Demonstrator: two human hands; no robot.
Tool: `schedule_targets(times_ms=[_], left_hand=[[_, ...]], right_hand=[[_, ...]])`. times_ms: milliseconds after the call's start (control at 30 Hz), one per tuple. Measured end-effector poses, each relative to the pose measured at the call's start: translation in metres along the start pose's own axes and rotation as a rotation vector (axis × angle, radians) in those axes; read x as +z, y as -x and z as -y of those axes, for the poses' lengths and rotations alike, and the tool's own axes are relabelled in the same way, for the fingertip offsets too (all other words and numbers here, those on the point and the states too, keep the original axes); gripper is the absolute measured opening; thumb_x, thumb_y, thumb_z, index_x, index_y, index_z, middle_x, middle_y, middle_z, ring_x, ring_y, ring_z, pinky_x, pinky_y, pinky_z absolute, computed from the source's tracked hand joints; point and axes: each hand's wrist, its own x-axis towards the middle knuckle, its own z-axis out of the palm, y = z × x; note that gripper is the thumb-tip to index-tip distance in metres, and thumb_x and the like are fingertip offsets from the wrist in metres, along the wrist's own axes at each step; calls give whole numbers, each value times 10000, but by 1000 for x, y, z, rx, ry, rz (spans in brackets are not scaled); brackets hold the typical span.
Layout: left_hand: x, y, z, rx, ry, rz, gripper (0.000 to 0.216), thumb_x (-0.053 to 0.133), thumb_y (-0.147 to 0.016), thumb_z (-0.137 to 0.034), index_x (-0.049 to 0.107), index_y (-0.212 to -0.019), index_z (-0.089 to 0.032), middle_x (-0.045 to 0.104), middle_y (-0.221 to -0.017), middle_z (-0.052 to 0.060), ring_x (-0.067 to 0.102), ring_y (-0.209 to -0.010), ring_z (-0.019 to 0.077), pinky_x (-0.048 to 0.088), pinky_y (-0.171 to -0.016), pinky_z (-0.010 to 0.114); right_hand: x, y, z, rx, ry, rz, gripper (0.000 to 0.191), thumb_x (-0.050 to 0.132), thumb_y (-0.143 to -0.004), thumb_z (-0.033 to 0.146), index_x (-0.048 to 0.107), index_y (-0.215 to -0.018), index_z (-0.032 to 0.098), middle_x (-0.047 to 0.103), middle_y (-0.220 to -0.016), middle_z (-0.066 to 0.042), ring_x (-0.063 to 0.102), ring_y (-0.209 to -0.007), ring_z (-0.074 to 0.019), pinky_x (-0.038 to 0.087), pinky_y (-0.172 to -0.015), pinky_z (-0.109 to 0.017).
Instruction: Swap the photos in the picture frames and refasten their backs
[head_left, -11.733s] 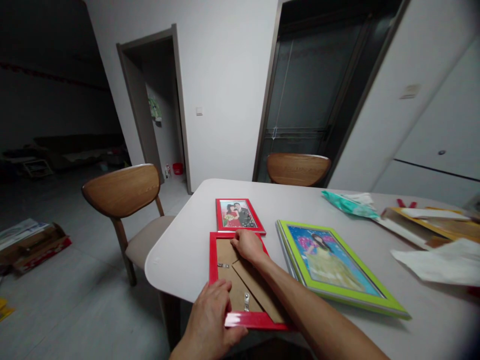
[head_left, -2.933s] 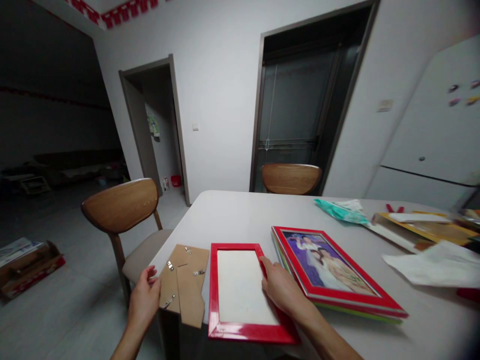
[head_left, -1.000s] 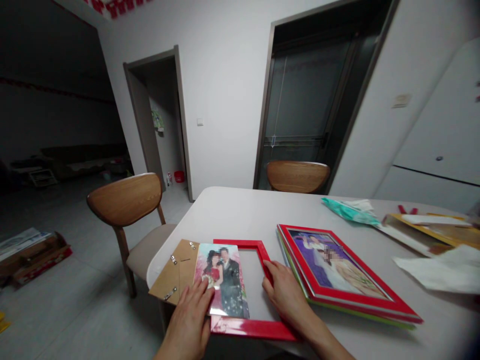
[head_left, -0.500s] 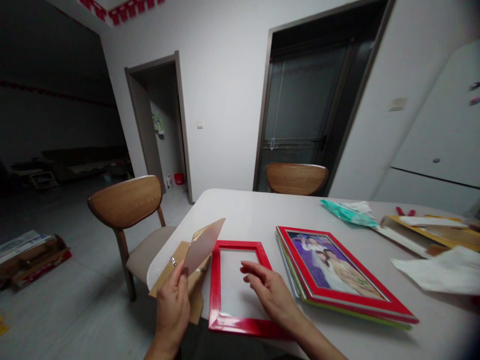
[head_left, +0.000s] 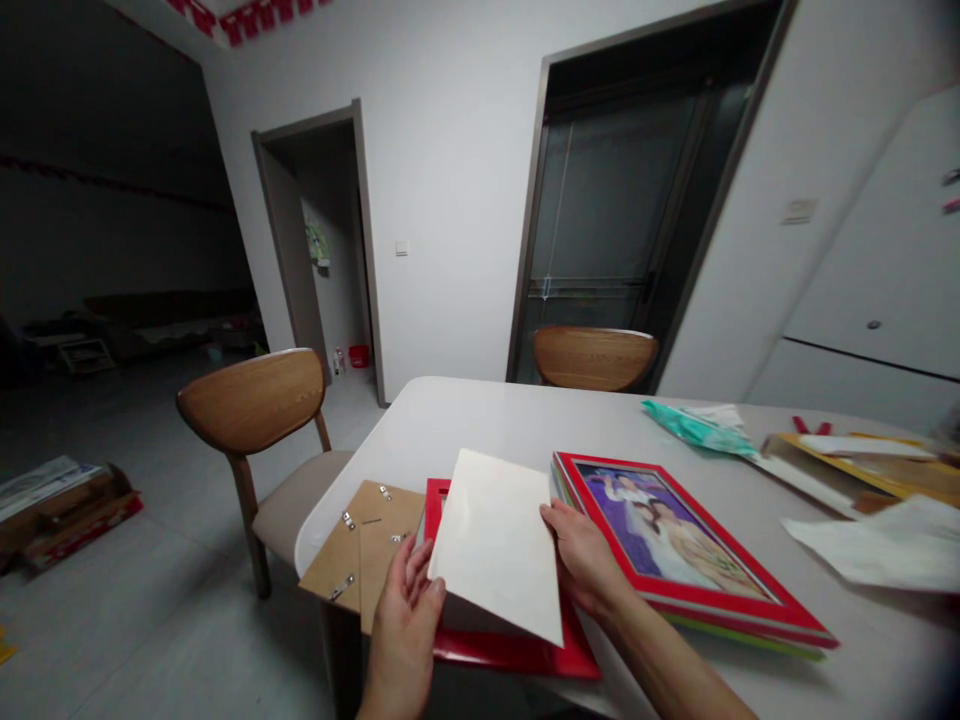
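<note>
A photo print (head_left: 496, 540) is held white back up, just above an empty red frame (head_left: 517, 652) lying at the near edge of the white table (head_left: 480, 415). My left hand (head_left: 405, 620) pinches the print's left edge. My right hand (head_left: 581, 555) grips its right edge. Left of the frame lies the brown backing board (head_left: 360, 545) with metal clips, partly overhanging the table edge. To the right is a stack of frames (head_left: 686, 545), the top one red with a picture of a couple.
A wooden chair (head_left: 251, 400) stands to the left of the table and another (head_left: 595, 357) at its far side. A teal packet (head_left: 694, 425), yellow envelopes (head_left: 855, 455) and white paper (head_left: 885, 540) lie at the right. A box (head_left: 60, 500) sits on the floor.
The print was turned over from picture side up to white back up and brought over the red frame. My right hand left the frame and took the print's right edge.
</note>
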Motion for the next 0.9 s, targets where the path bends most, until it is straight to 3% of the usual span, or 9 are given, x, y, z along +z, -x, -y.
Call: schedule_targets(times_ms=[167, 300, 467, 633, 767, 900], left_hand=[[-10, 1, 0, 120, -578, 124, 415, 522, -656, -181, 523, -1069, -131, 510, -1185, 125, 435, -1118, 231, 301, -973, 380], [-11, 5, 14, 221, -828, 252, 430, 531, -614, -125, 545, -1044, -133, 480, -1211, 149, 431, -1122, 252, 335, -952, 405], [-13, 5, 27, 417, -974, 348, 420, 557, -615, -112, 536, -1034, -133, 475, -1208, 177, 421, -1129, 270, 370, -918, 444], [-10, 5, 18, 435, -1068, 425, 355, 576, -634, -156, 552, -988, -137, 487, -1194, 183, 423, -1123, 286, 367, -911, 471], [-8, 5, 17, 440, -1083, 458, 354, 574, -653, -197, 553, -1000, -131, 487, -1192, 186, 425, -1117, 302, 360, -908, 494], [-18, 4, 20, 480, -1049, 441, 422, 556, -655, -178, 512, -1074, -148, 461, -1224, 165, 421, -1127, 276, 377, -908, 460]], right_hand=[[-17, -13, -6, 18, 289, -3, 267, 425, -665, 167, 551, -897, 132, 665, -662, -54, 608, -564, -159, 446, -487, -233], [-15, -20, -16, -14, 532, 7, 336, 373, -663, 182, 567, -925, 102, 670, -704, -68, 610, -586, -153, 448, -509, -223], [-7, -25, -17, -104, 760, 44, 361, 342, -692, 201, 565, -959, 104, 664, -822, -85, 612, -698, -167, 448, -594, -237], [-4, -25, -12, -236, 1122, 32, 285, 420, -696, 234, 590, -888, 109, 632, -906, -148, 569, -861, -236, 381, -755, -314], [-2, -21, -12, -241, 1362, -34, 309, 441, -711, 300, 582, -868, 74, 607, -873, -218, 561, -849, -299, 361, -732, -383], [-1, -18, -15, -264, 1511, -78, 355, 446, -723, 307, 524, -991, 87, 574, -947, -204, 553, -871, -283, 372, -700, -360]])
